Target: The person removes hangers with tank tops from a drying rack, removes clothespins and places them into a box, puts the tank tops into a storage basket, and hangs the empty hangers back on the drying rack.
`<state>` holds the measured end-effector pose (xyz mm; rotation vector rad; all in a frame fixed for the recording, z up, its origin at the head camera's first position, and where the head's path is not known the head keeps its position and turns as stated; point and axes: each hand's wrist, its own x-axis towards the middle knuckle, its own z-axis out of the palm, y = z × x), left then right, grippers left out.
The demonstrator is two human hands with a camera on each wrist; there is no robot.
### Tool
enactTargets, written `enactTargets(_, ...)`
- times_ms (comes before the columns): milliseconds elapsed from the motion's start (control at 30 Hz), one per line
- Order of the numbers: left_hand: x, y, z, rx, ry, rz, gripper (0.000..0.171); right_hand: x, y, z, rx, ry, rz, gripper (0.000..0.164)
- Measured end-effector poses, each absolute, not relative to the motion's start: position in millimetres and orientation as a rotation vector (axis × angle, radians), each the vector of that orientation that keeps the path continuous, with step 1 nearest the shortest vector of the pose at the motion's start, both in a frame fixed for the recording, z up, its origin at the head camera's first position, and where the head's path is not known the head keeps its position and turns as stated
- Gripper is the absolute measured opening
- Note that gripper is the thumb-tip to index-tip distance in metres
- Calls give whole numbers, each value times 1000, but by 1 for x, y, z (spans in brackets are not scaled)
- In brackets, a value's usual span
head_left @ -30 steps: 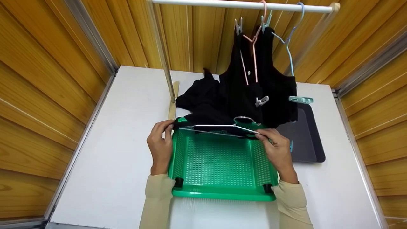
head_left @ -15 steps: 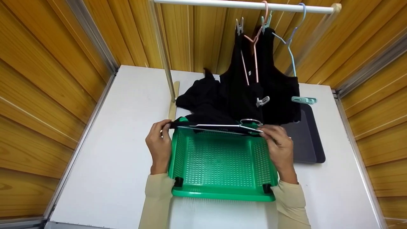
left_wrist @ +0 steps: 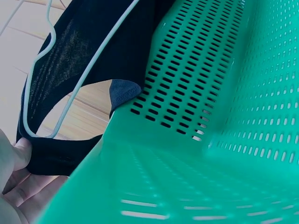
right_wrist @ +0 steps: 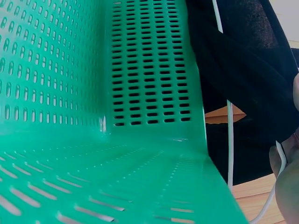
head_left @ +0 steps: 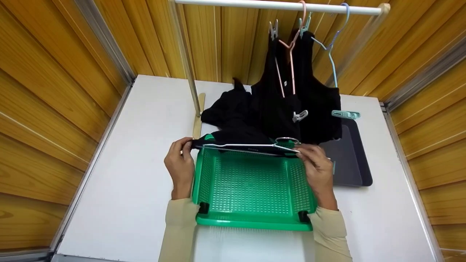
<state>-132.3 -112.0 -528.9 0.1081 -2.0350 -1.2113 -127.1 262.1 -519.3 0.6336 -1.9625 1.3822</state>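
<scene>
A black tank top (left_wrist: 70,51) is stretched across the back of the green basket (head_left: 255,218). A white hanger (head_left: 240,145) lies along its neckline, its hook pointing away from me. My left hand (head_left: 180,163) pinches the fabric at the left shoulder between thumb and fingers; in the left wrist view the hanger's end sits inside that shoulder strap. With thumb and fingers my right hand (head_left: 316,165) holds the other shoulder and the hanger's right arm. In the right wrist view part of the white hanger (right_wrist: 230,144) sticks out below the cloth, beside that hand.
A white rail (head_left: 255,3) spans the back, with a pink hanger (head_left: 291,47) and a blue hanger (head_left: 331,47) on it. Black clothing (head_left: 320,105) with clothespins hangs there. A dark grey tray (head_left: 358,156) lies at the right on the white table (head_left: 127,163).
My left hand has shifted slightly left with the shoulder fabric. My right hand has moved slightly right, then a little back. The hanger's hook has shifted right, and small lettering inside the neckline now shows.
</scene>
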Motion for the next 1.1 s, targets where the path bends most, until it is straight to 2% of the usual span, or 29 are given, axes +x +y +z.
enactTargets(300, -130, -115, -528, 127, -2091, -1208, 8, -123, 261, -521, 625, -1975, 1532, 28)
enactTargets(533, -128, -113, -525, -65, -2119, -1298, 19, -120, 259, -519, 529, -2007, 1613, 29)
enactTargets(733, -126, -113, -522, -218, -2176, -1365, 17, -117, 259, -516, 507, -2049, 1617, 28)
enactTargets(833, -125, -113, -521, -278, -2191, -1417, 26, -116, 259, -515, 489, -2068, 1602, 24)
enactTargets(967, -122, -115, -518, -309, -2155, -1527, 47, -117, 260, -515, 478, -2068, 1586, 20)
enactTargets(1100, -120, -118, -512, -341, -2091, -1512, 54, -118, 261, -515, 483, -2049, 1581, 17)
